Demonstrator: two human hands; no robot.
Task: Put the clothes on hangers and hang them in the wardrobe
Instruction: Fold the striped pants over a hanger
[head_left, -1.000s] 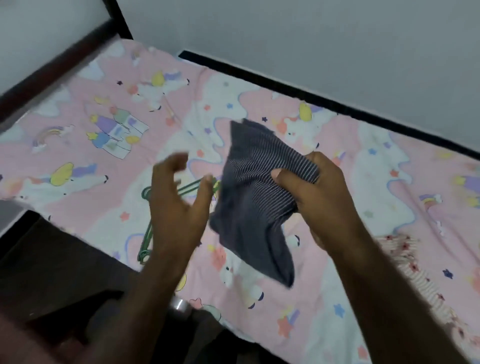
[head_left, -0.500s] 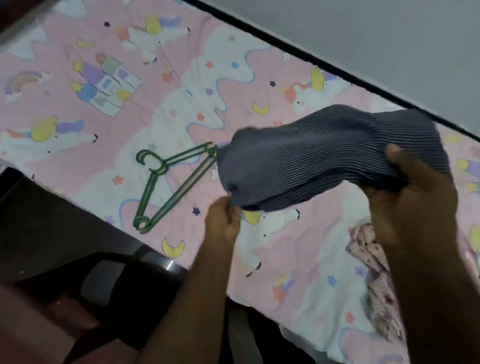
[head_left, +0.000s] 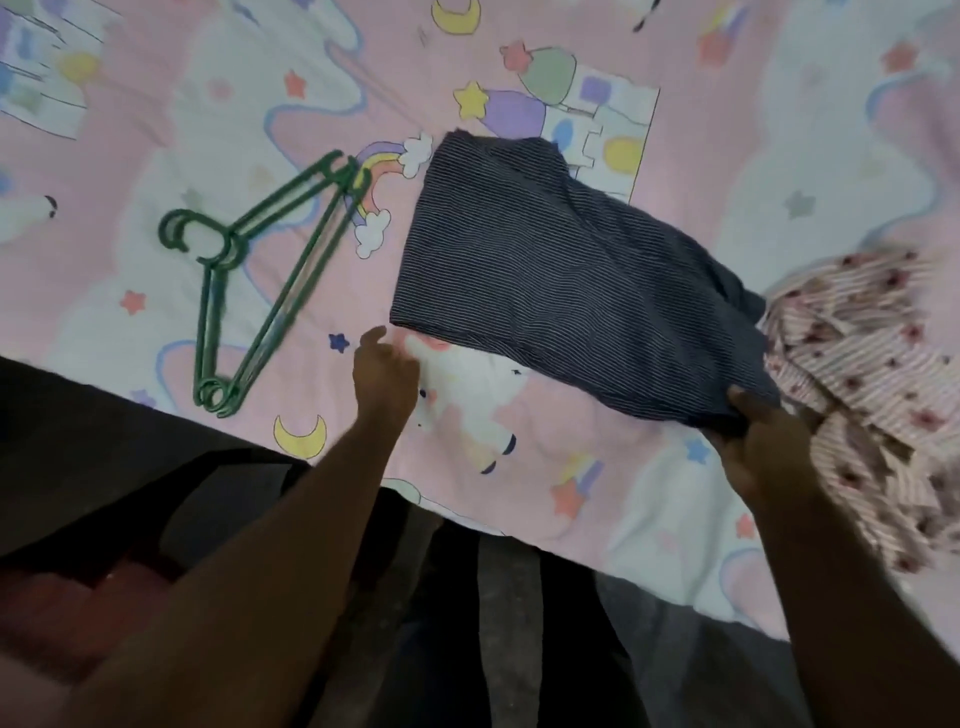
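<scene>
Lying spread flat on the pink cartoon-print bedsheet (head_left: 156, 130), the dark navy pinstriped cloth garment (head_left: 561, 280) gets its near corner pinched by the right hand (head_left: 763, 447). Left hand (head_left: 384, 374) hovers just off the other corner, fingers loosely curled, holding nothing. Green plastic hangers (head_left: 260, 280) lie stacked alongside, and a pink striped floral garment (head_left: 872, 374) is crumpled and partly cut off.

Lighting even and moderately bright, soft shadows only, no glare; overall softness, motion blur at frame edges, slight wide-angle bowing.
</scene>
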